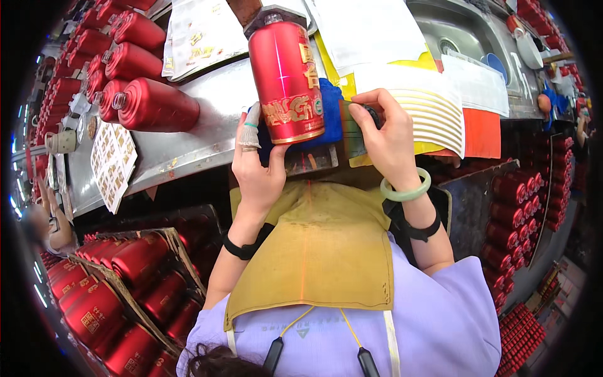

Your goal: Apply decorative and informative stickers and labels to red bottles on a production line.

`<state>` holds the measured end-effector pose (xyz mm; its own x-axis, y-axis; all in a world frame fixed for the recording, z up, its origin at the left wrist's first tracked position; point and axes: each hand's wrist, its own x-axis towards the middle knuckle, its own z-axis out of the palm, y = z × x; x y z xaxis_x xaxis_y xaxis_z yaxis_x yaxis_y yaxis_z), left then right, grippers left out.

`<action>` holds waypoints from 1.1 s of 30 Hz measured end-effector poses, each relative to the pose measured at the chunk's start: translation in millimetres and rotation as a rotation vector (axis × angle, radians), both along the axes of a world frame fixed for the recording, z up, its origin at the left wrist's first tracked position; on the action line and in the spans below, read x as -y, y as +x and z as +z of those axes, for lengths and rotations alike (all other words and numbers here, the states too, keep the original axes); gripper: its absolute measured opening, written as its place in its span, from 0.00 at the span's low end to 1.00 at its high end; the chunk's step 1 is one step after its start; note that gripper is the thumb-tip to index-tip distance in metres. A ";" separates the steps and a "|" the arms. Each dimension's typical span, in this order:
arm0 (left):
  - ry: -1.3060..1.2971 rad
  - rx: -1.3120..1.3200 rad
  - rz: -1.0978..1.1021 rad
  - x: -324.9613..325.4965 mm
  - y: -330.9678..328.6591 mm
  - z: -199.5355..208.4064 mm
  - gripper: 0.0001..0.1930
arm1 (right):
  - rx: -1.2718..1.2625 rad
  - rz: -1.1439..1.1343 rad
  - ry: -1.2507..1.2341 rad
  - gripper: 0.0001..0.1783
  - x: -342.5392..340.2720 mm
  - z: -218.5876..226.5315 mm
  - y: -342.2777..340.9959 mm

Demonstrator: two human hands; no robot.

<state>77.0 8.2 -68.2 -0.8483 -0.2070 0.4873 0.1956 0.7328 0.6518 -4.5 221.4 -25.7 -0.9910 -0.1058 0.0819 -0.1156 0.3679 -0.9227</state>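
Observation:
A glossy red bottle [279, 69] with gold decoration lies on a blue cloth [331, 110], its neck pointing away from me. My left hand [259, 176] is closed around the bottle's base from the left, the thumb under its bottom edge. A white finger cover [250, 135] sits on one of its fingers. To the right of the bottle, my right hand [391, 138] pinches a small dark flat piece [353, 125] with a black rounded part; its exact kind is unclear. That hand is apart from the bottle and wears a pale green bangle [407, 193].
Several red bottles [157, 107] lie at the left of the metal bench [188, 147], near a decal sheet [113, 160]. White sheets [427, 107] are layered on the right, before a sink [461, 31]. Racks of red bottles [94, 314] stand on both sides below the bench.

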 end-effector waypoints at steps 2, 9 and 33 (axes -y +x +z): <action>-0.007 0.035 0.018 -9.7 -4.5 15.7 0.35 | -0.002 0.006 -0.115 0.06 10.1 9.2 4.8; -0.001 0.049 0.022 -7.8 -11.2 18.3 0.40 | -0.003 0.023 -0.031 0.08 3.9 -9.0 -0.2; -0.112 0.009 -0.054 -24.3 -26.7 50.2 0.46 | -0.027 -0.102 0.891 0.14 -239.6 -10.2 -122.5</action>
<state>50.2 32.5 -18.0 -0.8613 -0.1057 0.4970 0.2310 0.7898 0.5682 -127.0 461.1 -36.0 -0.9980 -0.0528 0.0353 -0.0607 0.9560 -0.2870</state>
